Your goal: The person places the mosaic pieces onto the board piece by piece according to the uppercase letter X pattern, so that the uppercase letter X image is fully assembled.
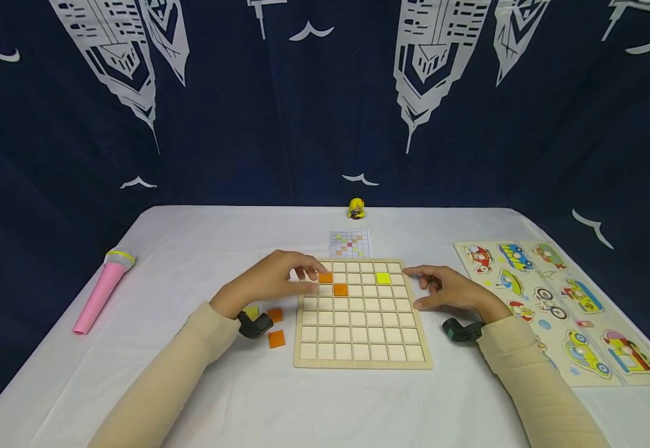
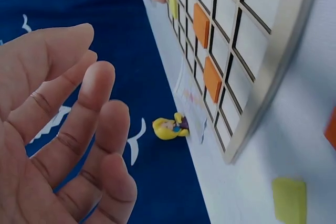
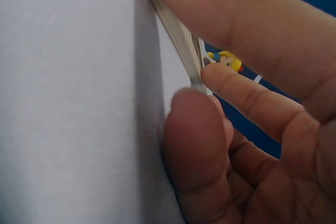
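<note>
My left hand [image 1: 280, 275] hovers over the upper left part of a wooden grid board [image 1: 363, 364]. Its fingers [image 2: 97, 85] are loosely bent, with nothing between them and the thumb. Just beside them, an orange tile [image 1: 325, 278] sits in a cell, and another orange tile [image 1: 340, 290] lies diagonally below it. A yellow tile [image 1: 383, 278] occupies a cell toward the upper right. My right hand [image 1: 448, 289] rests at the board's right edge, index fingertip and thumb touching the rim. In the right wrist view its other fingers curl loosely and hold nothing.
Left of the board lie two loose orange tiles [image 1: 276, 339] and a yellow-green tile [image 1: 251, 311]. Behind it are a coloured grid card [image 1: 350, 244] and a small yellow figurine [image 1: 356, 208]. A pink toy microphone [image 1: 103, 289] lies far left, a vehicle picture puzzle [image 1: 555, 323] right.
</note>
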`<state>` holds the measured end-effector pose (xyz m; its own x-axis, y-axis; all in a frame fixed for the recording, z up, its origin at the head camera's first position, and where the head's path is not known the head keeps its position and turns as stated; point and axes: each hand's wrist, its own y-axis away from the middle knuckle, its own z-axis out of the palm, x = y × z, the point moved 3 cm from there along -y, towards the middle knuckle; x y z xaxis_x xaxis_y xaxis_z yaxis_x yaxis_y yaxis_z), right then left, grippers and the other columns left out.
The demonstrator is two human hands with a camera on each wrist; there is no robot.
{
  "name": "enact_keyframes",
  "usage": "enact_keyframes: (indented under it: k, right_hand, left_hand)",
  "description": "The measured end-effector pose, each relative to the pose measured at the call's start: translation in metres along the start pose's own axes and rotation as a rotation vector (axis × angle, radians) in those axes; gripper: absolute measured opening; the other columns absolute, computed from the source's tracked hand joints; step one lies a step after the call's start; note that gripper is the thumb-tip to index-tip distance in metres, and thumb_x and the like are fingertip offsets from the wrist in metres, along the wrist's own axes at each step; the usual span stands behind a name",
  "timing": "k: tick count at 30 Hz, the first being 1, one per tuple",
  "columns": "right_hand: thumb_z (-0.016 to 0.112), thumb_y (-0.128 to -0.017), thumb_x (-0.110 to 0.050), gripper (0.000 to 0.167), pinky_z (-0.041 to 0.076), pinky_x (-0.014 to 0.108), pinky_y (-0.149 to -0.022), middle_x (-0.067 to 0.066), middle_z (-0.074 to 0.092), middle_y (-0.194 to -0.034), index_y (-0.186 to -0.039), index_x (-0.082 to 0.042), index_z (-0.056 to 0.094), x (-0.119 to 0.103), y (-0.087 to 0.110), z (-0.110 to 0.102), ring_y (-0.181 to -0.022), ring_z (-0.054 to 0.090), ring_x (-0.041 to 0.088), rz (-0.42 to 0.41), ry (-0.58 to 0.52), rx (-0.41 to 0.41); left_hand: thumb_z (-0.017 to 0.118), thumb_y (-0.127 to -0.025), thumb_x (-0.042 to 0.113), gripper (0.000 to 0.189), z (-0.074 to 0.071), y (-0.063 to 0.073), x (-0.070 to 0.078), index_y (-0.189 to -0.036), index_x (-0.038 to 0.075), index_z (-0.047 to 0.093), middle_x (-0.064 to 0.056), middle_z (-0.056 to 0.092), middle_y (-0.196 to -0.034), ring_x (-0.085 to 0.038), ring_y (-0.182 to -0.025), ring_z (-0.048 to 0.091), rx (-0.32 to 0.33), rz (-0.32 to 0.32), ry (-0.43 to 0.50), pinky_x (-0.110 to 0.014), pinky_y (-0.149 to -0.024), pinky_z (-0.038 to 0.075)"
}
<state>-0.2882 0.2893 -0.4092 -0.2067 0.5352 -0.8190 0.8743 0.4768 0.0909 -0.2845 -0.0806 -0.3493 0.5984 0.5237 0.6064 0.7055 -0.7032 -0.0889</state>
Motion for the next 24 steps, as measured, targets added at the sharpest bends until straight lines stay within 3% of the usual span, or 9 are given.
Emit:
enact_keyframes:
  k: [3,8,18,24]
  right_hand:
    - [0.087,-0.087,-0.001,0.076,0.037,0.027,-0.067,0.009,0.051,-0.102,-0.15,0.016,0.049,0.0,0.0,0.0,-0.075,0.042,0.016,0.003,-0.002,0.0]
    - [0.087,-0.087,-0.001,0.077,0.037,0.028,-0.067,0.009,0.051,-0.102,-0.151,0.015,0.049,0.0,0.001,0.0,-0.075,0.042,0.016,0.009,-0.009,0.002]
    - [0.088,-0.086,-0.002,0.077,0.037,0.028,-0.067,0.009,0.051,-0.103,-0.151,0.015,0.049,-0.001,0.0,0.001,-0.076,0.042,0.017,0.021,-0.007,0.008]
    - [0.087,-0.087,-0.002,0.076,0.037,0.027,-0.067,0.009,0.051,-0.102,-0.151,0.015,0.049,0.0,0.0,0.0,-0.076,0.042,0.017,0.023,-0.002,0.005]
  left_hand:
    - [0.077,-0.1,0.013,0.031,-0.005,0.01,-0.003,-0.131,0.006,0.076,0.003,0.075,-0.109,-0.014,-0.101,0.066,0.005,0.003,0.031,-0.035,-0.085,0.056]
    - [0.074,-0.102,0.011,0.028,-0.012,0.027,-0.015,-0.129,0.005,0.076,-0.004,0.077,-0.112,-0.014,-0.101,0.068,-0.016,-0.015,0.081,-0.034,-0.085,0.055]
    - [0.072,-0.103,0.011,0.031,-0.026,0.056,-0.055,-0.131,-0.001,0.073,-0.013,0.076,-0.12,-0.021,-0.108,0.068,-0.079,-0.087,0.205,-0.042,-0.099,0.054]
    - [0.069,-0.103,0.008,0.035,-0.036,0.073,-0.077,-0.136,-0.005,0.069,-0.017,0.073,-0.126,-0.023,-0.111,0.067,-0.097,-0.18,0.258,-0.032,-0.097,0.054]
